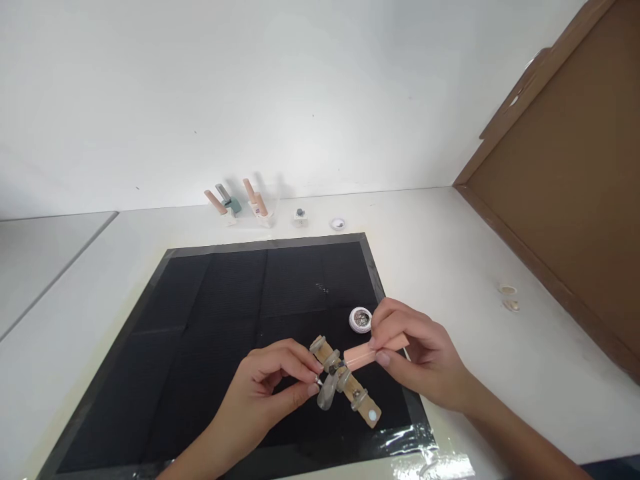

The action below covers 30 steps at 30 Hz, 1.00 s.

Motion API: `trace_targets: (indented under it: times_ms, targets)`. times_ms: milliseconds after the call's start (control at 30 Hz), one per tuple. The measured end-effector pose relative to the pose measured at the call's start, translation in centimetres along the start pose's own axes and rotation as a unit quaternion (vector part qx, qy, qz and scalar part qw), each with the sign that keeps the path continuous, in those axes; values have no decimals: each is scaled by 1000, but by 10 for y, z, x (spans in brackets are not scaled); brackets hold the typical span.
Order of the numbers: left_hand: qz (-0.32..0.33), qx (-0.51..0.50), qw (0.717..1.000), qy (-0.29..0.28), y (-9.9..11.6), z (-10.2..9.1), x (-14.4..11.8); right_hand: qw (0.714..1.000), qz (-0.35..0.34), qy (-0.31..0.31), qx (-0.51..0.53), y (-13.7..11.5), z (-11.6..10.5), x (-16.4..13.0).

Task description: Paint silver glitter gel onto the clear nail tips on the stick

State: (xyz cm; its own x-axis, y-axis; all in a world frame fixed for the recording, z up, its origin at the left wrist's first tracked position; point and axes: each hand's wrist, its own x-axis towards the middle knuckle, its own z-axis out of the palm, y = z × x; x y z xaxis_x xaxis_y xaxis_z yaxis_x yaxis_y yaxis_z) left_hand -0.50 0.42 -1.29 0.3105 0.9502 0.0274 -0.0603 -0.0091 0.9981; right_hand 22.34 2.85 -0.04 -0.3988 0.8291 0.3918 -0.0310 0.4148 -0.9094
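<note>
Wooden strip (pixel 346 383) with grey nail tips along it, held up over the near edge of the black mat (pixel 220 307). Left hand (pixel 265 393) pinching one grey nail tip (pixel 327 393) at the strip's middle between thumb and fingers. Right hand (pixel 415 353) gripping a pink stick (pixel 375 353) that meets the strip crosswise. Small round dish (pixel 360 319) on the mat just behind the right fingers. Small stands with pink sticks (pixel 240 203) at the wall, well apart. Brown board (pixel 565 200) leaning at far right.
</note>
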Motion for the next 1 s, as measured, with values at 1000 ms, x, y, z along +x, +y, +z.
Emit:
trace_targets:
  times_ms: [1000]
  targets:
    - [159,208,965,-23,0,8,1,998,36,-23,-37,-1,1,0]
